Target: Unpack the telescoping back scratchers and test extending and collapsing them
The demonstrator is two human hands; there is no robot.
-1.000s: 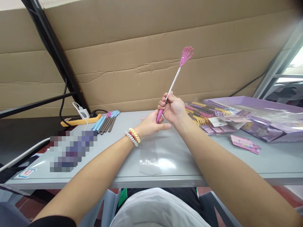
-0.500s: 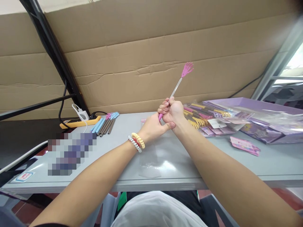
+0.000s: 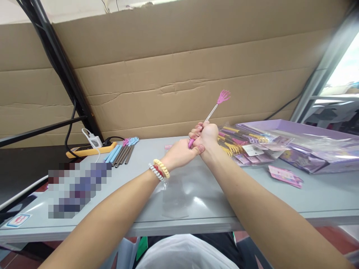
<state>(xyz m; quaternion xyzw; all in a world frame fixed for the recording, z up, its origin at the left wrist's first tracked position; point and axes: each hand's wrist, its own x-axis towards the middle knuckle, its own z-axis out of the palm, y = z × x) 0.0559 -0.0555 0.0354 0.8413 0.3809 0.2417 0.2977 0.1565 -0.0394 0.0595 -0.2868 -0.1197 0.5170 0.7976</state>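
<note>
A pink claw-headed stick (image 3: 223,96) with a silvery rod points up and to the right above the grey table. My left hand (image 3: 181,152), with coiled bands at its wrist, is closed around the pink handle at the lower end. Just above it, my right hand (image 3: 206,136) wraps its fingers round the same stick where rod and handle meet. The two hands touch, the left thumb lying against the right wrist. Beneath them a clear plastic sleeve (image 3: 176,203) lies flat on the table (image 3: 134,209).
Packaged claw sticks (image 3: 238,144) lie at the right beside a purple box (image 3: 316,160), with pink cards (image 3: 285,175) in front. Loose blue and brown-handled sticks (image 3: 123,153) lie at the left near a yellow power strip (image 3: 92,150). Cardboard (image 3: 168,67) stands behind.
The pink claw head is lower in view and its visible rod looks shorter. Both hands keep their hold. The whole view has shifted slightly.
</note>
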